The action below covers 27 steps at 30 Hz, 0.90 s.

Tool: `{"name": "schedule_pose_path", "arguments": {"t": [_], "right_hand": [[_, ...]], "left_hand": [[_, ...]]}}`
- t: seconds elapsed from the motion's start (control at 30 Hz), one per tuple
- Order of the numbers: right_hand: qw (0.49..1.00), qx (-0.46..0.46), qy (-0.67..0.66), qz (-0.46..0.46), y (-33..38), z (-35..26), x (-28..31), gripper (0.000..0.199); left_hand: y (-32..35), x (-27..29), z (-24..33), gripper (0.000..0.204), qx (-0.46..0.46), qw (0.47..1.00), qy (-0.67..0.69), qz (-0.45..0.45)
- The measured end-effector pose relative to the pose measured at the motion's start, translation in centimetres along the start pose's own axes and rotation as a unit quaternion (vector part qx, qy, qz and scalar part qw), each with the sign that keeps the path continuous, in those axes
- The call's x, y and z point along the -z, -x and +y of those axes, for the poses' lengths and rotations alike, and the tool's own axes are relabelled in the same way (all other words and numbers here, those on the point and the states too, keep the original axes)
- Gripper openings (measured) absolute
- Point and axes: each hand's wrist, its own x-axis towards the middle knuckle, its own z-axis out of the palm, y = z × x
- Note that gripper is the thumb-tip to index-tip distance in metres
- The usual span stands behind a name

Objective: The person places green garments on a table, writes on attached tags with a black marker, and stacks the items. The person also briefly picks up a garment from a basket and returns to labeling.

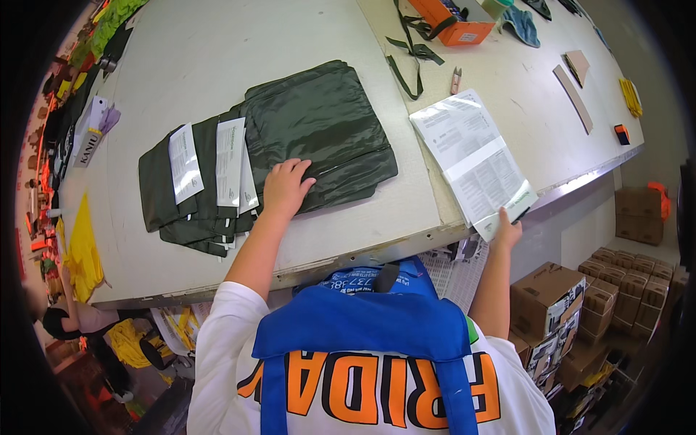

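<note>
Left hand (pixel 285 190) rests on a folded dark green bundle (pixel 319 116), fingers slightly spread; grip released. Right hand (pixel 507 230) grasps the near corner of a stack of printed sheets (pixel 471 152), thumb on top, at the near edge of the table (pixel 188 65). Left of the bundle: overlapping dark green pieces (pixel 154 181) bearing white slips (pixel 230 156). Snips (pixel 455 81) lie just beyond the sheets.

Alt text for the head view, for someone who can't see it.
A person's left hand rests on folded dark green fabric on a white worktable, while the right hand holds the near end of a stack of printed sheets. Thread snips lie just beyond the sheets.
</note>
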Motion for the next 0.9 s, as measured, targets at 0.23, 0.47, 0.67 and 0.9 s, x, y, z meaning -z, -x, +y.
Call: {"name": "schedule_pose_path", "arguments": {"t": [0.23,0.47,0.67,0.9], "right_hand": [[0.994,0.073,-0.068,-0.037,0.2,-9.2,10.0,0.016],[0.976,0.033,-0.153,-0.148,4.8,-14.7,9.9,0.024],[0.923,-0.067,-0.035,-0.377,10.4,-13.6,1.7,0.024],[0.937,-0.076,-0.113,-0.321,11.7,-11.9,-2.8,0.026]], "left_hand": [[-1.6,-0.4,-1.6,0.015,-0.085,0.993,0.061,0.062],[-3.4,1.8,1.9,0.014,-0.026,0.995,0.1,-0.005],[-3.9,-0.7,-0.9,0.011,-0.029,0.999,0.016,-0.022],[-5.7,5.4,3.9,0.01,-0.051,0.991,0.123,0.004]]}}
